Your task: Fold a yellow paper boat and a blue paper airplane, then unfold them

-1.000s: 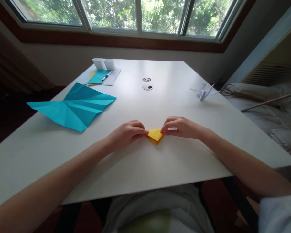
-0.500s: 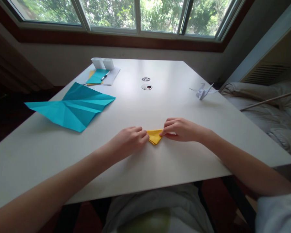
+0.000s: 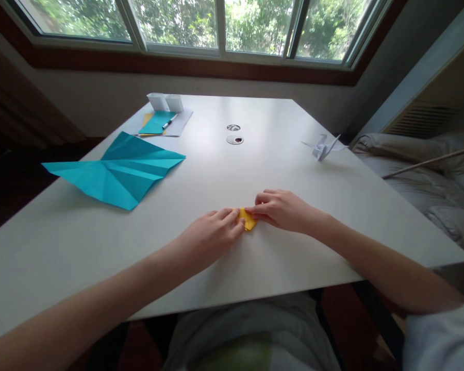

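Note:
A small folded piece of yellow paper point(image 3: 248, 221) lies flat on the white table point(image 3: 255, 165) near its front edge. My left hand point(image 3: 212, 234) presses on its left side with the fingertips. My right hand point(image 3: 280, 208) presses on its right and top side, fingers laid over it. The two hands nearly meet, so only a small yellow wedge shows between them.
A large creased teal paper sheet point(image 3: 119, 167) lies at the left. At the back left sit a stack of papers with a marker point(image 3: 169, 121) and two white boxes point(image 3: 165, 101). A white paper crane point(image 3: 324, 146) stands at the right. Two round cable holes point(image 3: 234, 133) mark the table's middle.
Both hands have closed in over the yellow paper, the left moving right and the right moving left. Much less of the paper shows now.

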Motion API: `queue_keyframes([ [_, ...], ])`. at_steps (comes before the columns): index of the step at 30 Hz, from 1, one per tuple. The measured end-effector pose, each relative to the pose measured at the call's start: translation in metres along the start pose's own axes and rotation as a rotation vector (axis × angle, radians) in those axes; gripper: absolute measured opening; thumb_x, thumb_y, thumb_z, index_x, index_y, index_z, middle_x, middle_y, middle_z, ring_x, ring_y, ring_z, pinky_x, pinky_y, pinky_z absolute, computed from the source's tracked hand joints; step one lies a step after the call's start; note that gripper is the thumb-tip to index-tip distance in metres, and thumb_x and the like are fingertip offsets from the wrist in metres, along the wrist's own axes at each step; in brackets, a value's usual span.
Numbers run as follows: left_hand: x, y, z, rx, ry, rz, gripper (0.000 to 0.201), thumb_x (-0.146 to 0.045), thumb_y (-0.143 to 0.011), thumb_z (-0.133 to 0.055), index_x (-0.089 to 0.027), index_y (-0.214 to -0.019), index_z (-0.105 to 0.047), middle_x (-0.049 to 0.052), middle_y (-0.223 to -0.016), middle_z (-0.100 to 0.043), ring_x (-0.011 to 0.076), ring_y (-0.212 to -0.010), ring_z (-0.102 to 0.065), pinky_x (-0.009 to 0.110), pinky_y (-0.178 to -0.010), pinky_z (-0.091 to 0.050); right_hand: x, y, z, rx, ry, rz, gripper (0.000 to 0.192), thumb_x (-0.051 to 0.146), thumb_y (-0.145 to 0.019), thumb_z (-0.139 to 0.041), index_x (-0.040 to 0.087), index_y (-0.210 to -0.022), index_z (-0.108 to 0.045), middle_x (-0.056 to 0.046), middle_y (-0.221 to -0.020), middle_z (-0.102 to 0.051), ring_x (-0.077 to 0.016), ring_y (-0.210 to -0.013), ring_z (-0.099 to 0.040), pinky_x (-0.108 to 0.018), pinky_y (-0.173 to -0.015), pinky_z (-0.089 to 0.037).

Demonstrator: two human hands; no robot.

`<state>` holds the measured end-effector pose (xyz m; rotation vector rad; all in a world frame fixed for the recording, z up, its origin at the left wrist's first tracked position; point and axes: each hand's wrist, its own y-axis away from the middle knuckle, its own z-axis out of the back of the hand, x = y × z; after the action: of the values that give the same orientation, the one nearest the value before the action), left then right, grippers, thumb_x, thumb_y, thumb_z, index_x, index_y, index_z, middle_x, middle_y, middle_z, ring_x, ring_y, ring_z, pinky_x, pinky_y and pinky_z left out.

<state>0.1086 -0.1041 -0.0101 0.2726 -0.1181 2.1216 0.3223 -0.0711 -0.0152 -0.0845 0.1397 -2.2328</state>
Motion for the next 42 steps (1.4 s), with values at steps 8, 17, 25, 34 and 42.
queue_keyframes([
  [8,-0.005,0.006,0.009,0.159,0.028,0.178,0.045,-0.008,-0.083,-0.041,-0.02,-0.126,-0.046,0.014,-0.106,-0.059,0.0228,-0.09,-0.062,0.034,-0.073,-0.051,-0.006,0.006,0.016,0.095,-0.047,-0.142,0.02,0.025,-0.086,-0.05,0.023,-0.085,-0.07,-0.003,-0.084,-0.067,-0.0149,-0.077,-0.057,-0.024,-0.059,-0.034],
  [17,0.001,0.006,0.008,0.078,0.034,0.165,0.044,-0.008,-0.083,-0.039,-0.021,-0.124,-0.05,0.016,-0.117,-0.054,0.0265,-0.101,-0.057,0.039,-0.079,-0.048,-0.007,0.006,0.019,0.099,-0.02,-0.159,0.023,0.03,-0.085,-0.052,0.02,-0.071,-0.066,-0.002,-0.075,-0.067,-0.014,-0.072,-0.057,-0.024,-0.055,-0.031],
  [25,0.009,0.007,-0.009,0.031,0.189,0.051,0.042,-0.006,-0.082,-0.04,-0.016,-0.122,-0.049,0.016,-0.131,-0.045,0.026,-0.121,-0.044,0.039,-0.094,-0.043,-0.002,0.003,0.018,0.06,0.034,-0.113,0.018,0.027,-0.086,-0.051,0.019,-0.077,-0.065,-0.003,-0.082,-0.066,-0.014,-0.075,-0.058,-0.024,-0.059,-0.032],
  [34,0.006,0.012,0.001,0.101,0.11,0.168,0.048,-0.009,-0.082,-0.042,-0.025,-0.128,-0.043,0.017,-0.119,-0.051,0.0265,-0.1,-0.058,0.038,-0.079,-0.049,0.001,0.007,0.029,0.235,-0.014,-0.251,0.02,0.024,-0.083,-0.052,0.019,-0.07,-0.066,-0.004,-0.074,-0.066,-0.015,-0.073,-0.06,-0.023,-0.054,-0.031],
  [42,0.015,0.01,0.001,0.047,0.164,0.151,0.045,-0.01,-0.083,-0.041,-0.028,-0.125,-0.046,0.012,-0.11,-0.055,0.0237,-0.096,-0.058,0.037,-0.077,-0.049,-0.011,0.003,0.018,0.043,-0.193,-0.331,0.024,0.035,-0.085,-0.048,0.018,-0.08,-0.064,-0.004,-0.078,-0.064,-0.0136,-0.066,-0.056,-0.023,-0.058,-0.036],
])
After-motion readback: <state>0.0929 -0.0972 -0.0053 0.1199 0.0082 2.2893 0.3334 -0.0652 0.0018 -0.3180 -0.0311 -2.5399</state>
